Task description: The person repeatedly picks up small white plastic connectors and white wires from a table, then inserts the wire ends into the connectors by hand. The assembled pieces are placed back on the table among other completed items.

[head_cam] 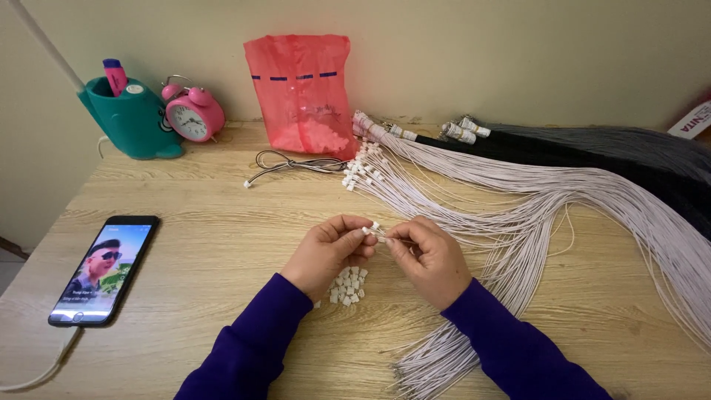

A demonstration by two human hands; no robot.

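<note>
At the centre of the frame my left hand point(326, 248) pinches a small white connector point(374, 227) while my right hand point(428, 255) grasps a thin white wire point(474, 230) at its tip. I judge I'm mid-insertion; next calls for a straight push. Loose connectors point(348, 286) lie on the desk point(207, 244) just below.

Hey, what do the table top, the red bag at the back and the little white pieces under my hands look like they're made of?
Table top: pale wood-grain, probably laminate, matte with printed-looking streaks. Red bag: thin translucent plastic film, crinkled and glossy, contents showing through. Little white pieces: likely moulded hard plastic, small blocky shapes, too small to be sure.
</note>
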